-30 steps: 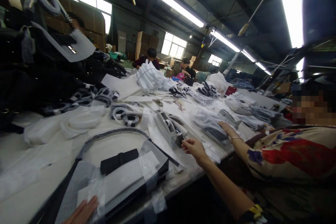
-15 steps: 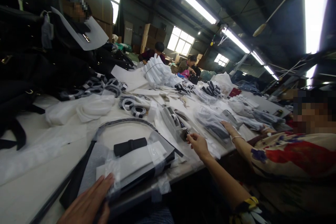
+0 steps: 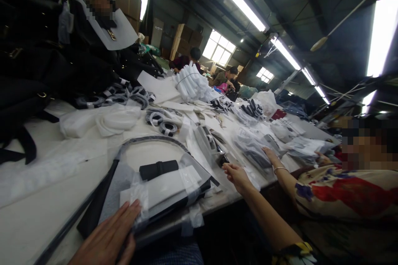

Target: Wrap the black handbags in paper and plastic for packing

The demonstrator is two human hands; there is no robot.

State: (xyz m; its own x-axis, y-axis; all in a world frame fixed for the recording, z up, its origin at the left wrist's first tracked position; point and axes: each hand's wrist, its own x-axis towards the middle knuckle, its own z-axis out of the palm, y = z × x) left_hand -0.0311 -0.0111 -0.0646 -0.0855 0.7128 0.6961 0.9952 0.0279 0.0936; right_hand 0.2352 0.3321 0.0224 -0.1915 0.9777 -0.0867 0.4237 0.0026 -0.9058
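Observation:
A black handbag [image 3: 88,217] lies on the table in front of me, with translucent wrapping and a dark wrapped handle [image 3: 155,138] arching behind it. A white sheet [image 3: 164,190] is folded over its front, with clear tape strips on it. My left hand [image 3: 116,225] rests flat on the bag's near left part, fingers stretched out. My right hand [image 3: 236,177] pinches at the front end of a grey tape dispenser [image 3: 207,143]; its fingertips seem to hold the end of the clear tape, which barely shows. A black roll-shaped piece [image 3: 158,169] sits on top of the bag.
Black bags [image 3: 31,62] are piled at the left. Coiled wrapped straps [image 3: 168,128], white foam pieces [image 3: 118,118] and a bundle of white rolls [image 3: 191,83] lie behind. At the right, a co-worker's hand [image 3: 270,156] touches plastic-wrapped items [image 3: 248,145]. Other people work farther back.
The view has shifted slightly, so things appear a little to the right. My right hand stays pinched at the dispenser's front, and my left stays flat on the bag.

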